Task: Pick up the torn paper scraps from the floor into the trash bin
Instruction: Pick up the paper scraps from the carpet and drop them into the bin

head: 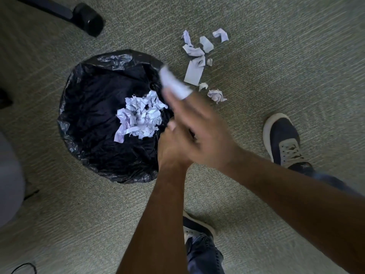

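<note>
Black-lined trash bin (pixel 94 135) holding a heap of torn paper scraps (pixel 139 116); more scraps on carpet (pixel 199 62) just beside. Right hand (pixel 199 133), blurred, pinching a paper piece (pixel 173 84) at the rim; left hand (pixel 173 147) underneath, grip unclear.

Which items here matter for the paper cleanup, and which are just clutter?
Job:
- trash bin with black liner
- scraps already in the bin
- loose scraps on the carpet
- scrap at the right hand fingertips
- left hand, state unclear

Just lying about:
- chair caster
- black cable
- shoes
</note>
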